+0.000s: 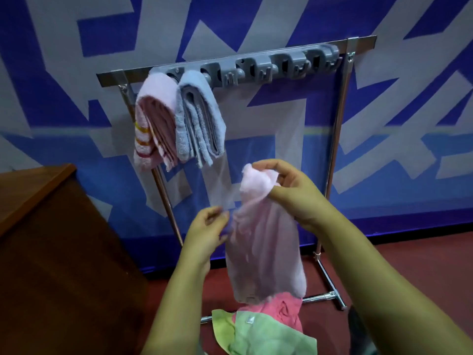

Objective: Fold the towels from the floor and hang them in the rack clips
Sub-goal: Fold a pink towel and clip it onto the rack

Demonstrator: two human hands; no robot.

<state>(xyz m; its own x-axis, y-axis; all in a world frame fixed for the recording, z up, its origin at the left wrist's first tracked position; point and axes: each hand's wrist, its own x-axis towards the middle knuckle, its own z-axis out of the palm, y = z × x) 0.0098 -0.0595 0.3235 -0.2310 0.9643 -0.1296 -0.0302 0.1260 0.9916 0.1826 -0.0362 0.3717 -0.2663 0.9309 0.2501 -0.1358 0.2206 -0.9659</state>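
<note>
Floor pile: green towel (271, 336) and darker pink towel (280, 307) lie crumpled on the floor, near the rack's foot, not yet folded
Hands: right hand (286, 185) pinches the top of a pale pink towel (263, 247); left hand (208, 226) has fingers curled at the towel's side edge, whether it truly grips I cannot tell
Towel in hand: hangs loose in the air in front of the rack (340, 129), below the clips, unfolded
Done: striped pink towel (153, 124) and blue towel (199, 119) hang folded from the two leftmost clips
Left: remaining grey clips (284, 65) look empty; judging by this, three towels remain
</note>
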